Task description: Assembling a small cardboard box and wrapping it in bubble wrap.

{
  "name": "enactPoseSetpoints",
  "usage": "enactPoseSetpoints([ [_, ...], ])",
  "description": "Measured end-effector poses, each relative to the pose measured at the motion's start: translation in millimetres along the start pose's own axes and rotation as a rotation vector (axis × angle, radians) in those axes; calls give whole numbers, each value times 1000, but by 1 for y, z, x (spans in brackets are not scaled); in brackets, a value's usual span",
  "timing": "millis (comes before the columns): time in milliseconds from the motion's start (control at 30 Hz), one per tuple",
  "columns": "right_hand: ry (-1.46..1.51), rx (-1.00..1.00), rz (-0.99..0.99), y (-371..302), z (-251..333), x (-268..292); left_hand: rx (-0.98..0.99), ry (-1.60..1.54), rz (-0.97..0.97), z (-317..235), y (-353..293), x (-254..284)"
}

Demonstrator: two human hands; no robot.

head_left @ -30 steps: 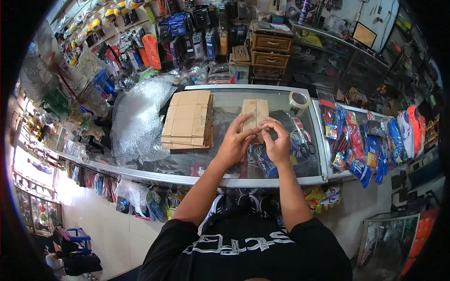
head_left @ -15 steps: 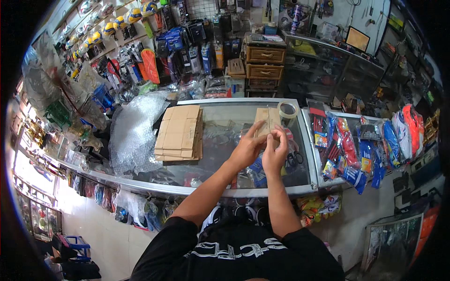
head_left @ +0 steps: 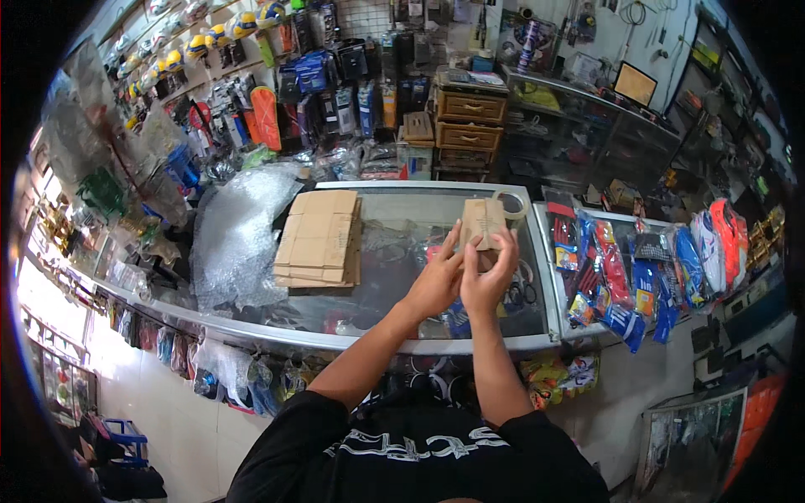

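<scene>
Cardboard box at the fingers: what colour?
The cardboard box is light brown, best seen in the head view.

Head-worn fisheye looks down on the counter [head_left: 394, 281], rim perhaps unclear.

Site: a shop, its stock pointing to sporting goods. Evidence: yellow-and-blue balls [head_left: 244, 25] shelved in rows at upper left, packaged goods [head_left: 312, 75] hung densely at the back, and a glass-fronted display case [head_left: 574, 134] at upper right. Further signs: a pale-framed glass tabletop [head_left: 390, 281] with merchandise [head_left: 457, 323] visible beneath, bagged items [head_left: 262, 386] hanging below its near edge, and plastic-wrapped wares [head_left: 610, 264] spread to its right.
</scene>
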State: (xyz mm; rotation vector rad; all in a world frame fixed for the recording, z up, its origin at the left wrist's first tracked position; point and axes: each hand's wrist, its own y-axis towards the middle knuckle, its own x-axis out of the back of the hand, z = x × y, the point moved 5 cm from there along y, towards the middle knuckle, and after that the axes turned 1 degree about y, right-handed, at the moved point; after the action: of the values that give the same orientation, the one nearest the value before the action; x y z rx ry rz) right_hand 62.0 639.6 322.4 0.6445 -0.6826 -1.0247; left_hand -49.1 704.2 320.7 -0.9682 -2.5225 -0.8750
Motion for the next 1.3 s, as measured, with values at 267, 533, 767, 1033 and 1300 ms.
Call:
enactPoseSetpoints([
  [267, 179, 86, 99, -11, 82, -33, -35, 47, -243, -20, -75, 117],
  [533, 487, 55, 507, -59, 190, -129, 94, 164, -566, 8, -151, 233],
  [767, 632, 34, 690, -98, 251, -233, 172, 365, -692, 39, -201, 312],
  [1033, 411, 190, 601, -131, 261, -300, 438, 711, -759, 90, -241, 374],
  [1300, 327, 136, 731, -144, 248, -312, 616, 801, -771, 127, -257, 379],
])
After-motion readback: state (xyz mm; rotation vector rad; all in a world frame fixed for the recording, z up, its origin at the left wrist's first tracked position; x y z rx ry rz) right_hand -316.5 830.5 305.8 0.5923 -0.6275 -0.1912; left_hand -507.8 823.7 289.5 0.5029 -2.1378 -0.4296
